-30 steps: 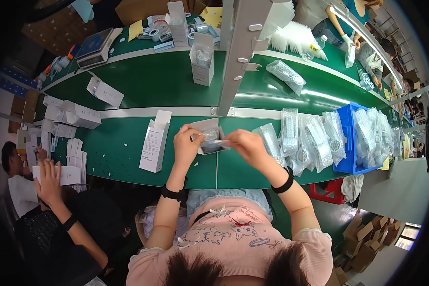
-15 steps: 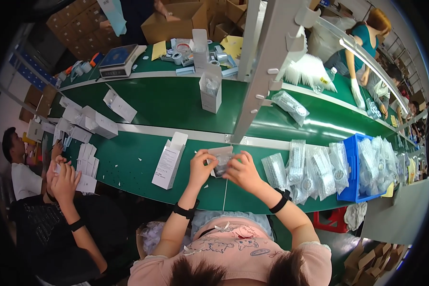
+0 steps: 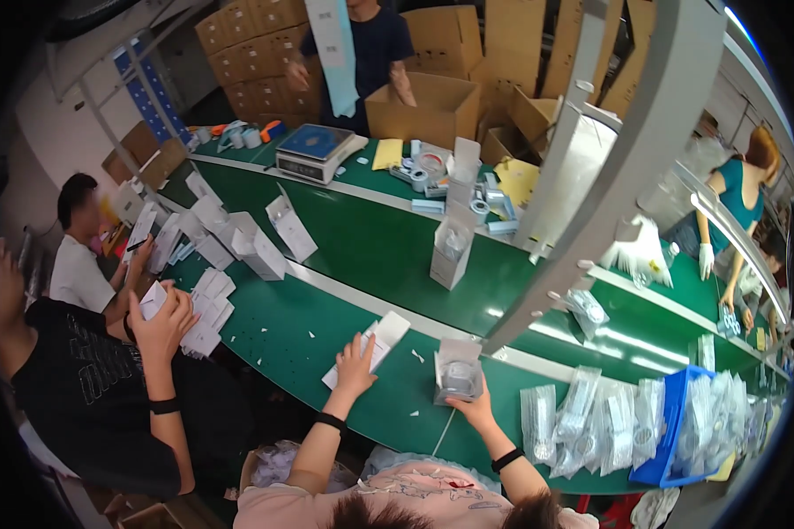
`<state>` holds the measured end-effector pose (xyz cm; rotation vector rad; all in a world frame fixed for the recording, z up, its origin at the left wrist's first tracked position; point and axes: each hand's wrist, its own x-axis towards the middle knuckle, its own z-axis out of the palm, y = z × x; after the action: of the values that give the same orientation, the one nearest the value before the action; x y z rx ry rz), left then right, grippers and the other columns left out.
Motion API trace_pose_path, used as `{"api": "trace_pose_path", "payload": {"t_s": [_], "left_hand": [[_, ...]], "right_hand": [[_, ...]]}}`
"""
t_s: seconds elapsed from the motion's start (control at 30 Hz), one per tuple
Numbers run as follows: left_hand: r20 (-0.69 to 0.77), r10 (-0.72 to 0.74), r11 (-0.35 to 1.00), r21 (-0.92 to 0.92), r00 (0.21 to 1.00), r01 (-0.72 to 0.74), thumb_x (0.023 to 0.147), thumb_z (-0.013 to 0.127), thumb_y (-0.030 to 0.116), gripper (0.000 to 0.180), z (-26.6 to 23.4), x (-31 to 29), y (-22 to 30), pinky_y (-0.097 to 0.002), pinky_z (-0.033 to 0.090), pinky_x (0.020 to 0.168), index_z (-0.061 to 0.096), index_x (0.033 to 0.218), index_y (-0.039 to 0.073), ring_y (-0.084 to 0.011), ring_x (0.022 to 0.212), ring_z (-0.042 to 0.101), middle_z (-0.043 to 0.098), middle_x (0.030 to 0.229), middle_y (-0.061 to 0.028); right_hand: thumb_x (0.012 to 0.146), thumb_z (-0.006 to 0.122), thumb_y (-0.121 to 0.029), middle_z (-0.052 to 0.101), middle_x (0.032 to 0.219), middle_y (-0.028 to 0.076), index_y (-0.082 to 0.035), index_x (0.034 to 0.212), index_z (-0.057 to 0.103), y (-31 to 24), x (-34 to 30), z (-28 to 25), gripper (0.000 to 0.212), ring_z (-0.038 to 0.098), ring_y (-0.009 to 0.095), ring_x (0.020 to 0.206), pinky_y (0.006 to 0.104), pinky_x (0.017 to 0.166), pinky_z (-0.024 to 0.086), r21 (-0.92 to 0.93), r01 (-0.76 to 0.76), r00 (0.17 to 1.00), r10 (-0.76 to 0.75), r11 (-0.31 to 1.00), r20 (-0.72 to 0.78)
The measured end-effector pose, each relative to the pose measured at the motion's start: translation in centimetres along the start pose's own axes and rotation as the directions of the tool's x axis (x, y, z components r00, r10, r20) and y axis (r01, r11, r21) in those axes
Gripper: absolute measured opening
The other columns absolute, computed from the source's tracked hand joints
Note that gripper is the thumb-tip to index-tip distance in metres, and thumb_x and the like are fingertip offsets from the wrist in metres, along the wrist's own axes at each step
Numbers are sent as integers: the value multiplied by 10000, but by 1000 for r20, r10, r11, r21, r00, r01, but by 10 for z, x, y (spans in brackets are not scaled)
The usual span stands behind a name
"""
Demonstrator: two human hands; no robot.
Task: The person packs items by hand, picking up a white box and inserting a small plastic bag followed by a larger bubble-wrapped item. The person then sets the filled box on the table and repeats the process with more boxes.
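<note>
My left hand (image 3: 355, 368) has its fingers laid over and curled round a white carton (image 3: 388, 339), which tilts on the green workbench with its flap end pointing away to the right. My right hand (image 3: 475, 408) holds a second white carton (image 3: 458, 354) by its lower right side. That carton has its top open and its flap up. Inside it sits a grey item in clear wrap (image 3: 458, 381). The right fingers are partly hidden behind the carton.
Bubble-wrapped parts (image 3: 538, 419) lie at the right beside a blue bin (image 3: 672, 423) full of more. A metal post (image 3: 582, 203) rises beyond my right hand. Across the conveyor (image 3: 370, 238) stand open cartons (image 3: 453, 247). A co-worker (image 3: 97, 388) handles a carton at the left.
The view has swung left and up. My left hand has left the small carton and moved onto the taller one, now tilted. My right hand alone holds the open carton, farther forward.
</note>
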<state>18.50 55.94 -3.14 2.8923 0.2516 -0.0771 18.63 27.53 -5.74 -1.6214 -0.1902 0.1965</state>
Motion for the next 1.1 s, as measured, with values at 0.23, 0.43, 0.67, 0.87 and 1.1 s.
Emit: {"api": "trace_pose_path", "payload": {"t_s": [0.23, 0.43, 0.67, 0.87, 1.1], "left_hand": [[45, -29, 1000, 3, 999, 29, 562, 775, 334, 959, 6, -29, 22, -480, 355, 826, 257, 1357, 191, -344, 1099, 369, 316, 1265, -155], [11, -71, 981, -179, 997, 71, 620, 714, 457, 906, 11, -42, 25, -482, 393, 784, 257, 1353, 185, -342, 1062, 390, 351, 1217, -157], [2, -168, 962, -218, 986, 164, 642, 675, 515, 840, 23, -29, 18, -464, 432, 784, 349, 1262, 52, -360, 985, 487, 516, 1092, -174], [110, -39, 920, -385, 993, 79, 597, 773, 304, 760, 4, -18, 27, -424, 451, 774, 406, 1190, 3, -349, 923, 554, 570, 1020, -204], [152, -41, 866, -487, 988, 111, 581, 786, 318, 772, 27, -26, 66, -427, 435, 770, 402, 1175, 7, -379, 923, 507, 518, 982, -207]], "right_hand": [[656, 754, -87, 534, 1058, 105, 30, 1163, 419, -2, 100, 35, 619, 520, 202, 936, 318, 844, 421, 179, 100, 874, 0, 979, -486], [685, 718, -80, 409, 1228, 186, 45, 1287, 266, -17, 200, 37, 763, 457, 279, 1053, 374, 947, 355, 88, 226, 711, -103, 970, -695], [655, 746, -232, 302, 1333, 232, 59, 1302, 264, 20, 254, 5, 858, 275, 345, 1241, 396, 1049, 180, -431, 163, 640, -427, 888, -639], [697, 667, -155, 216, 1397, 203, 31, 1335, 204, 18, 162, 50, 810, 234, 297, 1286, 350, 1054, 200, -344, -30, 895, -128, 938, -427], [694, 642, -166, 646, 872, 126, -16, 888, 640, -68, 55, -93, 245, 621, 186, 828, 293, 743, 476, -441, -264, 927, 352, 858, 131]]}}
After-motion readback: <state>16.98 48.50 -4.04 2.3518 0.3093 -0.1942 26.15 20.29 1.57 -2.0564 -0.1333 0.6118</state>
